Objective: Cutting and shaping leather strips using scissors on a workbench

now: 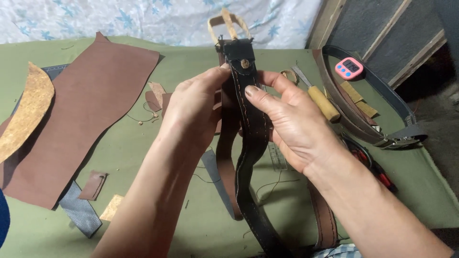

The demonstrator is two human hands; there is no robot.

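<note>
Nearest you, a brown strap point(323, 217) and a grey leather strip point(79, 210) lie on the green counter point(143, 157); farther out sit a large brown leather sheet point(91, 110), a wooden-handled awl point(321, 101), a coiled belt point(363, 119) and a pink timer point(348, 68). Your left hand point(191, 112) and right hand point(287, 122) are raised, palms facing each other. Your fingers are closed on the dark stitched belt point(246, 102), pinching its upper part from both sides, thumbs on its face; its tail hangs toward you.

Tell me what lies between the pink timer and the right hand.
In the head view, a wooden-handled tool lies between the pink timer and the right hand.
</note>
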